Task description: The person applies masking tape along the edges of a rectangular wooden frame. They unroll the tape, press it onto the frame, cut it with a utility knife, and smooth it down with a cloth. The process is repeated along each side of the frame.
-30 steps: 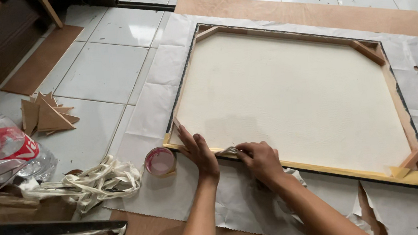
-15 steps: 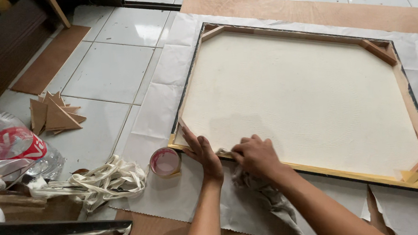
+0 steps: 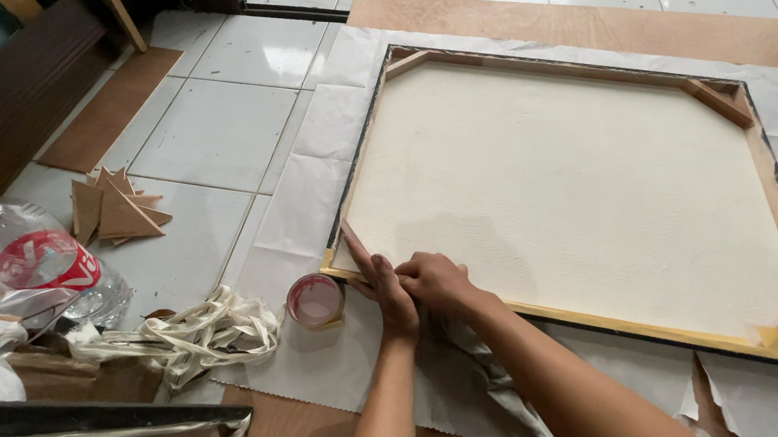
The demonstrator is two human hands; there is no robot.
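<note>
A stretched canvas (image 3: 571, 186) lies face down on sheets of white paper (image 3: 304, 197) spread over a tiled floor, its wooden stretcher frame (image 3: 534, 64) up, with a diagonal brace across each corner. Both hands work at the frame's near-left corner, at about seven o'clock of the canvas. The left hand (image 3: 385, 288) lies flat and long, fingers pressed together and stretched toward eleven o'clock along the corner brace, palm down on the wood. The right hand (image 3: 435, 280) sits just beside it at three o'clock, touching it, fingers curled loosely and knuckles up, fingertips pressing down on the lower frame bar; whether anything is pinched beneath them cannot be told. A strip of yellow tape (image 3: 657, 327) runs along that lower bar toward four o'clock. A small roll of tape (image 3: 315, 300) with a pinkish core rests on the paper just beside the left hand, at nine o'clock. Farther toward nine o'clock lie a tangle of cream cloth strips (image 3: 195, 335), a clear plastic bottle (image 3: 36, 265) with a red cap, and a pile of triangular wooden corner pieces (image 3: 120, 207).
</note>
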